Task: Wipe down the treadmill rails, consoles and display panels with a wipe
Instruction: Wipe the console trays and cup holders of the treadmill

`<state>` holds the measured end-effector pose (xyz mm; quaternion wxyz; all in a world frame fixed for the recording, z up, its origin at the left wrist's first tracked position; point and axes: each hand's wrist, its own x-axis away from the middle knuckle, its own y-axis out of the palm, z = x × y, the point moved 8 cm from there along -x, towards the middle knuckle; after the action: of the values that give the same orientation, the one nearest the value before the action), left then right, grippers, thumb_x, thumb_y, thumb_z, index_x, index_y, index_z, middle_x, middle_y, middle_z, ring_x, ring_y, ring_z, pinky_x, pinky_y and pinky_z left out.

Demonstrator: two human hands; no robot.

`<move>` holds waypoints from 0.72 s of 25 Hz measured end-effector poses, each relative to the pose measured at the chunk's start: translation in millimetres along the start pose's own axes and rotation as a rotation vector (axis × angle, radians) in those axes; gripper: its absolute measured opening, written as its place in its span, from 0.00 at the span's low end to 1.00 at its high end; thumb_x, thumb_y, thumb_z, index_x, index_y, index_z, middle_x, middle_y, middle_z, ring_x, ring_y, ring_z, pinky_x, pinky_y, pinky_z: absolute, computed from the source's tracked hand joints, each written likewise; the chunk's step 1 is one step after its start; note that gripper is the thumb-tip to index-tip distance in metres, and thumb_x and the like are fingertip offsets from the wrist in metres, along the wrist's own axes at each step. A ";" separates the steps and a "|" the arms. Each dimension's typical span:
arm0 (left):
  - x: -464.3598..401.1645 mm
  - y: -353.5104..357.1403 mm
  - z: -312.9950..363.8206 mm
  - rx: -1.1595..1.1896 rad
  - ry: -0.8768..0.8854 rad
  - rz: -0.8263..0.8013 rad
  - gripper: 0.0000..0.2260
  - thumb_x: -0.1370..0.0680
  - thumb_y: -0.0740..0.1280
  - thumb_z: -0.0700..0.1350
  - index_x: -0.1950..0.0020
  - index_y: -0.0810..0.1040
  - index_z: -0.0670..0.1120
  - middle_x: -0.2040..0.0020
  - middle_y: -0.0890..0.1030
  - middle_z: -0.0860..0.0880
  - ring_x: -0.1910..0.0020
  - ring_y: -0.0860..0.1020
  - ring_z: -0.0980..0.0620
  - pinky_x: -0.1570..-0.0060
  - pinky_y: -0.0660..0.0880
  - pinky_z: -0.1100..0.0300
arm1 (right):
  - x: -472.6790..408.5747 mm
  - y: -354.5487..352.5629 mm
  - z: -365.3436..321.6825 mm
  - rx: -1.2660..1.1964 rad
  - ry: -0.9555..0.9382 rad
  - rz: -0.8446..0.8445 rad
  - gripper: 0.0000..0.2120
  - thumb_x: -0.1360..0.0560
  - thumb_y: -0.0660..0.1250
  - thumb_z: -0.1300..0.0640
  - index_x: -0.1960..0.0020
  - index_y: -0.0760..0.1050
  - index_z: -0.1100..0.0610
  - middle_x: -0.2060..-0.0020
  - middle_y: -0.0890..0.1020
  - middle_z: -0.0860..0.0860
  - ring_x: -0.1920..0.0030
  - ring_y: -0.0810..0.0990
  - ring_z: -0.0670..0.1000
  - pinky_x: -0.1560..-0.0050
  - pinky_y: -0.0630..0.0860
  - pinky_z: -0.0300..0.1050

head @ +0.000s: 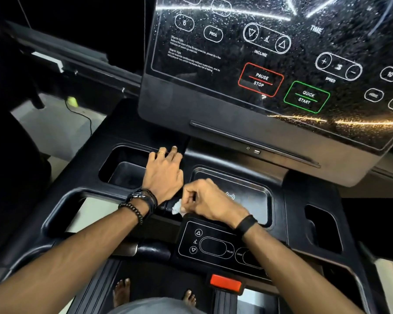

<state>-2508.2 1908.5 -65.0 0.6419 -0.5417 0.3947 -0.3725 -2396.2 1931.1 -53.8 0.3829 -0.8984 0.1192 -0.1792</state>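
Note:
A black treadmill console (304,200) fills the view, with a glossy display panel (270,53) above it, speckled with droplets. My right hand (204,200) pinches a small crumpled white wipe (177,207) against the console, just left of the shallow phone tray (254,196). My left hand (163,173) rests flat with straight fingers on the ridge between the left cup recess (125,168) and the tray. Below my right wrist lies the small incline and speed control pad (213,243).
A red safety key (225,283) sits at the console's lower edge. A second cup recess (322,227) is on the right. The left handrail loop (61,200) curves around an opening. My bare feet (123,291) stand on the belt below. Another machine stands at left.

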 end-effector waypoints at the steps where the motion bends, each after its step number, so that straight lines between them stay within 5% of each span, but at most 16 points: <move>1: 0.5 0.1 0.5 0.005 0.000 -0.002 0.26 0.28 0.52 0.50 0.37 0.78 0.43 0.30 0.77 0.42 0.38 0.74 0.40 0.44 0.70 0.44 | 4.0 -2.1 5.1 -0.011 0.000 -0.007 0.08 0.29 0.76 0.67 0.63 0.81 0.58 0.67 0.83 0.48 0.68 0.79 0.39 0.64 0.70 0.29; 5: 0.9 0.1 -0.8 0.012 -0.017 -0.001 0.26 0.28 0.51 0.50 0.35 0.77 0.44 0.29 0.76 0.44 0.37 0.73 0.41 0.42 0.69 0.45 | 36.4 -18.6 42.4 -0.124 0.112 -0.100 0.16 0.31 0.70 0.76 0.67 0.79 0.57 0.70 0.80 0.49 0.70 0.77 0.37 0.63 0.72 0.33; 14: -1.9 -3.7 -9.8 0.197 -0.033 0.119 0.29 0.29 0.47 0.51 0.40 0.81 0.45 0.30 0.78 0.46 0.39 0.74 0.43 0.44 0.67 0.47 | -19.8 14.1 -21.6 -0.066 -0.107 -0.101 0.08 0.29 0.78 0.65 0.61 0.80 0.63 0.70 0.82 0.51 0.71 0.76 0.39 0.62 0.72 0.27; 18: 14.4 -12.8 -25.1 0.383 -0.145 0.223 0.19 0.29 0.57 0.45 0.46 0.83 0.43 0.32 0.79 0.44 0.38 0.73 0.43 0.42 0.67 0.48 | -20.6 17.7 -21.7 -0.044 -0.153 -0.125 0.09 0.30 0.79 0.64 0.61 0.79 0.63 0.70 0.82 0.50 0.69 0.76 0.40 0.61 0.72 0.31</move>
<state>-2525.7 1883.7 -56.4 0.7967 -0.3884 0.3274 -0.3275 -2425.2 1912.3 -57.5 0.3589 -0.9233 0.0372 -0.1312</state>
